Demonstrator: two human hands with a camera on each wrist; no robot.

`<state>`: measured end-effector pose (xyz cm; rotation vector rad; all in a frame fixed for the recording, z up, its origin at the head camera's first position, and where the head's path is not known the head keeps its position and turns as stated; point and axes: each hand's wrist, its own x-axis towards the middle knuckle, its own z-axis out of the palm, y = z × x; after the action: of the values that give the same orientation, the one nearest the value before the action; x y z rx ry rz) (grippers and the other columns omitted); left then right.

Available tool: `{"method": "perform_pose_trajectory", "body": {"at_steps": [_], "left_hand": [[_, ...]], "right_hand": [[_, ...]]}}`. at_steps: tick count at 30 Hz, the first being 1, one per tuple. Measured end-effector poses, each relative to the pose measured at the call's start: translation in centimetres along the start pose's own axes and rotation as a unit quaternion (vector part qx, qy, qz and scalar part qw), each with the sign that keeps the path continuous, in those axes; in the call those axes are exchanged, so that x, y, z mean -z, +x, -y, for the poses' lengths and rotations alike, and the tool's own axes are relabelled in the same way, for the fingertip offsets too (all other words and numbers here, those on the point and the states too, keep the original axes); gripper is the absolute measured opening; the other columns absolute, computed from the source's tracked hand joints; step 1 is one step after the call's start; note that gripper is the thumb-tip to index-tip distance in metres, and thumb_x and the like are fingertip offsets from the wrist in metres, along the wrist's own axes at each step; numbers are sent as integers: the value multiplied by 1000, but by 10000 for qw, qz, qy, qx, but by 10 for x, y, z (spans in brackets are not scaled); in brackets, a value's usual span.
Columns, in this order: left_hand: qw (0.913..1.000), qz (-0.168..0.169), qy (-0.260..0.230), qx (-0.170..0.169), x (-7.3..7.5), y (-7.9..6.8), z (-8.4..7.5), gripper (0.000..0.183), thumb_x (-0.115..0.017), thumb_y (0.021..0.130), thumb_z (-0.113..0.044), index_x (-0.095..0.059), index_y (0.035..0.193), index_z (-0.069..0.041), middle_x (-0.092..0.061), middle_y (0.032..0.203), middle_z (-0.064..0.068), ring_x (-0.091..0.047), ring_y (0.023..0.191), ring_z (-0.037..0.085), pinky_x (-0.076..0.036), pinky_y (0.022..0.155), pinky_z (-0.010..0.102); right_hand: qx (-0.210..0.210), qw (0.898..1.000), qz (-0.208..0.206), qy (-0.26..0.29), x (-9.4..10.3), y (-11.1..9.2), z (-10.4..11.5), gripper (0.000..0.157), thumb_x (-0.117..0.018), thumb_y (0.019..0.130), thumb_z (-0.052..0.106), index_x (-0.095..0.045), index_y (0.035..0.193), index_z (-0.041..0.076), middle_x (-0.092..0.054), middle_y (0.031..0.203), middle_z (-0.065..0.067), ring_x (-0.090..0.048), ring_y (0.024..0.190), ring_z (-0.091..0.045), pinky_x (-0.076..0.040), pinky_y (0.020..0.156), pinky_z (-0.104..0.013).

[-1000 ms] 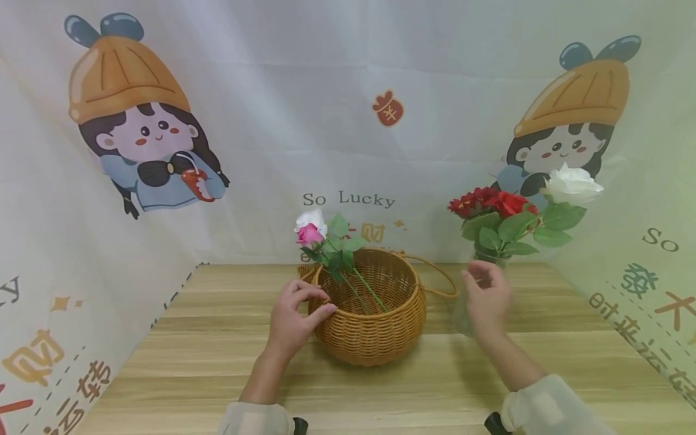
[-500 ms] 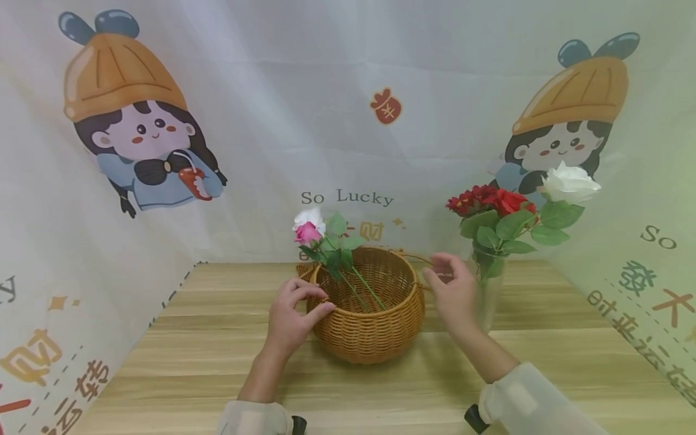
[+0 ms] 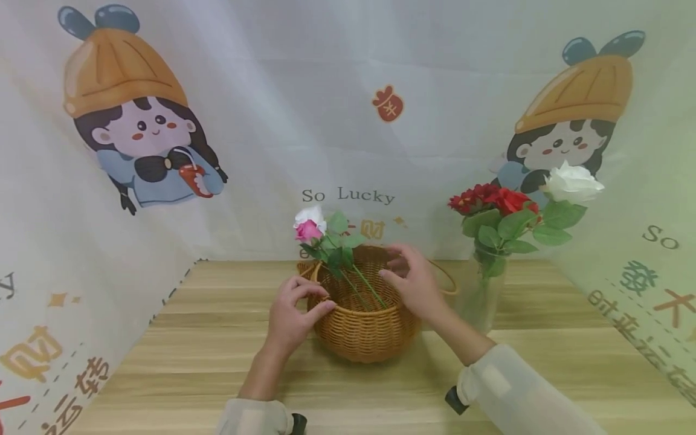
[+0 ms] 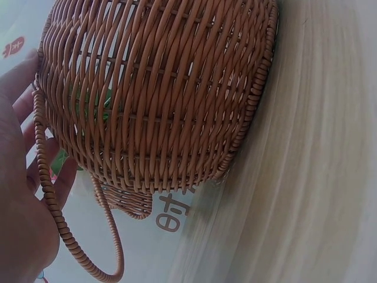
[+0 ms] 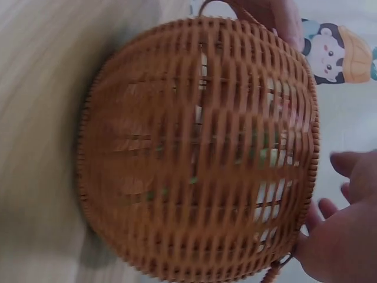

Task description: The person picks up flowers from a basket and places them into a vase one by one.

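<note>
A round brown wicker basket [image 3: 359, 338] stands on the wooden table. My left hand [image 3: 295, 311] pinches its left rim between thumb and fingers. In the left wrist view a wrapped wicker handle [image 4: 66, 233] hangs down by the palm. Inside the basket lean a white rose [image 3: 311, 216] and a pink rose [image 3: 309, 231], their green stems reaching down to the right. My right hand [image 3: 417, 283] hovers over the basket's right rim with loosely bent fingers and holds nothing. The right wrist view has that hand [image 5: 347, 230] beside the rim, thumb and fingers apart.
Right of the basket stands a clear glass vase [image 3: 481, 302] with red flowers [image 3: 511, 202] and a white rose [image 3: 573, 183]. A second handle loop [image 3: 448, 281] sticks out behind my right forearm. Printed cloth [image 3: 261, 121] hangs around the table's back and sides.
My right hand has moved left from the glass vase, past the right handle, to above the basket's right rim. My left hand stays on the left rim.
</note>
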<state>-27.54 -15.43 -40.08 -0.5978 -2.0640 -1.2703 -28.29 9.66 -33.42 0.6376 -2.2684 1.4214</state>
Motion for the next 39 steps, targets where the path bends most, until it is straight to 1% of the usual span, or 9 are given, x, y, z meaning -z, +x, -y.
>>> {"method": "perform_pose_trajectory", "body": {"at_steps": [5,10,18,22,27,30,32,35,39], "left_hand": [[10000,34,0,-25,2,1,-2,18,-87,73,-20,-72,85,-19,-59,93,-8,-55,93,14,-46,79,44],[10000,-1,-15,-31,3,1,-1,19,-87,73,-20,-73,85,-18,-59,94,-8,-55,93,14,-46,80,43],[9996,-65,125,-224,4,0,1,19,-88,72,-22,-73,84,-18,-60,93,-9,-55,93,14,-45,80,35],[9996,-37,166,-245,2,0,-1,19,-87,72,-25,-73,84,-19,-60,94,-9,-55,94,14,-45,80,36],[9996,-18,177,-203,1,2,-3,19,-87,73,-23,-73,84,-19,-59,94,-9,-55,95,14,-45,81,38],[9995,-13,197,-247,0,3,-2,19,-87,73,-22,-73,85,-19,-59,94,-9,-54,95,14,-45,81,38],[9994,-2,216,-267,0,3,-1,19,-87,73,-24,-73,85,-19,-59,94,-9,-54,96,14,-45,81,37],[9994,4,214,-271,0,2,-1,19,-86,74,-25,-73,85,-19,-59,94,-9,-54,96,14,-45,81,37],[9995,-3,203,-240,0,1,-2,19,-87,73,-25,-73,84,-19,-59,94,-8,-54,96,14,-45,81,38]], "right_hand": [[-345,9963,735,-281,-5,15,4,49,-69,91,10,-50,136,5,-53,130,-16,-57,111,-32,-48,89,-48],[-808,9857,1383,-516,-14,31,4,48,-68,91,5,-51,136,8,-51,134,-20,-55,115,-37,-49,89,-47],[-1399,9748,1670,-479,-25,45,-3,43,-67,90,2,-55,131,5,-51,133,-21,-51,119,-36,-47,89,-48],[-1660,9694,1782,-304,-31,47,-8,41,-65,90,-1,-57,129,4,-54,130,-21,-50,120,-36,-46,91,-49],[-2064,9545,2153,33,-32,47,-8,44,-63,90,-2,-55,132,7,-51,132,-21,-50,119,-37,-48,88,-50],[-2192,9469,2349,68,-32,48,-9,44,-63,89,-2,-55,132,6,-50,132,-22,-54,109,-32,-50,76,-44],[-2227,9444,2419,-6,-32,48,-10,44,-63,89,-2,-55,131,5,-52,130,-22,-56,92,-24,-48,65,-36],[-2199,9428,2502,-104,-34,48,-11,43,-63,88,-4,-56,130,3,-55,120,-21,-46,65,-15,-38,52,-29],[-2183,9429,2513,-99,-35,47,-11,42,-61,89,-5,-56,130,2,-59,105,-16,-38,53,-13,-35,48,-27]]}}
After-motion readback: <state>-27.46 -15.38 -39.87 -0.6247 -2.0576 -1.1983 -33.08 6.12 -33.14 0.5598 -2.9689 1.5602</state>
